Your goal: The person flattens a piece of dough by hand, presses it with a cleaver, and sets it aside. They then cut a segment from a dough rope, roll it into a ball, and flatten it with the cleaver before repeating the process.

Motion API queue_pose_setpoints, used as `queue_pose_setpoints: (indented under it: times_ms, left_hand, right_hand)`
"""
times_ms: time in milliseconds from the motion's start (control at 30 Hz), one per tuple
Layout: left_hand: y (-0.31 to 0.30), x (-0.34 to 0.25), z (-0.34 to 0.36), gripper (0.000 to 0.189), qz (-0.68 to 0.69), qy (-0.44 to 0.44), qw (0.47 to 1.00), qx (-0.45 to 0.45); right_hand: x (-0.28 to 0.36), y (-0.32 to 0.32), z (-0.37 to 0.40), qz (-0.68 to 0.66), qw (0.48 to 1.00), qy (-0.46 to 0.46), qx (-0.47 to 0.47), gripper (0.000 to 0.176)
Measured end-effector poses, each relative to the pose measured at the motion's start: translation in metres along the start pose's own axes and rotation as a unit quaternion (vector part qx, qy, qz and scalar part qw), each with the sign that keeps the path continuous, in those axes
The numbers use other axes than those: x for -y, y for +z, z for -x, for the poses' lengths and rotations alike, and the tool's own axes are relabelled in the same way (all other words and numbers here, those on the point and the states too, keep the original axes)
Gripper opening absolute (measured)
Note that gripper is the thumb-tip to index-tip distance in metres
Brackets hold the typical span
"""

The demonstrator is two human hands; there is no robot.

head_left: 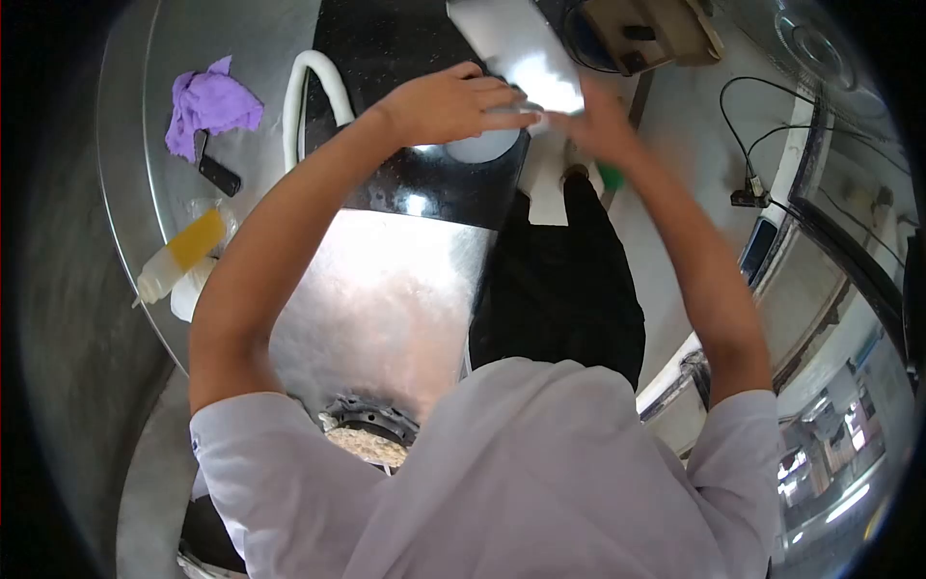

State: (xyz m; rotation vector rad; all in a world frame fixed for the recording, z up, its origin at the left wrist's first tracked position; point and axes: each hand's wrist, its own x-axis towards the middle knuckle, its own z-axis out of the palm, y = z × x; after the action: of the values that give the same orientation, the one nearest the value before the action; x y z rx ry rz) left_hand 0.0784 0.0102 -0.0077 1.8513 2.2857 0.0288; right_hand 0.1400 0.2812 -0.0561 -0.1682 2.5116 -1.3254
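My left hand [453, 101] lies with fingers stretched out on the lower edge of a white board [521, 48], which is held tilted over a black basin [405, 188]. My right hand [598, 121] is blurred and presses on the same edge of the board from the right. A small green thing [610, 176] shows just under the heel of the right hand; the blur hides whether the hand grips it. A white round object [482, 147] sits below the left hand's fingers.
On the steel counter [386, 289] at left lie a purple cloth [212, 104], a small black item [220, 176] and a squeeze bottle of yellow liquid [178, 256]. A white hose [313, 92] curves by the basin. A strainer with food scraps [371, 442] sits near my chest. Cables [757, 145] run at right.
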Motion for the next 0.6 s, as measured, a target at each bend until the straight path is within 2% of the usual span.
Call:
queue_pose_setpoints:
  times_ms: [67,100,133,167,267,300,367,400,467,533,600]
  left_hand:
    - [-0.004,-0.010,-0.005,0.075,-0.007,0.019,1.000,-0.005]
    - [-0.008,-0.011,-0.010,0.066,0.003,-0.001,1.000,0.014]
    - [-0.012,-0.010,-0.015,0.058,0.013,-0.021,0.999,0.033]
    - [-0.014,-0.008,-0.020,0.058,0.008,-0.026,0.999,0.027]
    - [-0.017,0.002,-0.033,0.031,0.008,-0.030,0.995,0.092]
    - [-0.024,0.002,-0.036,0.031,0.006,-0.036,0.995,0.088]
    - [-0.043,0.002,-0.042,0.027,0.044,-0.070,0.981,0.175]
    - [-0.044,0.002,-0.046,0.027,0.040,-0.076,0.982,0.170]
    - [-0.040,0.000,-0.051,0.025,0.023,-0.095,0.970,0.225]
    - [-0.038,-0.002,-0.051,0.025,0.010,-0.092,0.974,0.207]
    - [-0.033,-0.003,-0.049,0.024,-0.004,-0.086,0.978,0.192]
  right_hand:
    - [-0.002,0.026,0.076,-0.031,0.998,0.045,0.030,0.059]
    - [0.017,0.028,0.112,-0.010,0.995,0.095,0.021,0.060]
    - [0.005,0.038,0.143,-0.034,0.995,0.092,0.036,0.063]
    - [0.003,0.041,0.172,-0.062,0.985,0.145,0.070,0.066]
    - [0.011,0.025,0.230,-0.030,0.977,0.179,0.114,0.058]
    - [0.009,0.014,0.236,-0.024,0.978,0.174,0.116,0.058]
    - [0.001,-0.008,0.240,-0.042,0.981,0.171,0.086,0.051]
    - [-0.002,-0.019,0.231,-0.036,0.982,0.165,0.086,0.051]
    - [-0.001,-0.045,0.192,0.076,0.977,0.197,0.026,0.045]
    - [0.001,-0.063,0.141,0.062,0.991,0.116,-0.021,0.044]
    - [-0.019,-0.068,0.081,0.131,0.990,0.042,-0.039,0.045]
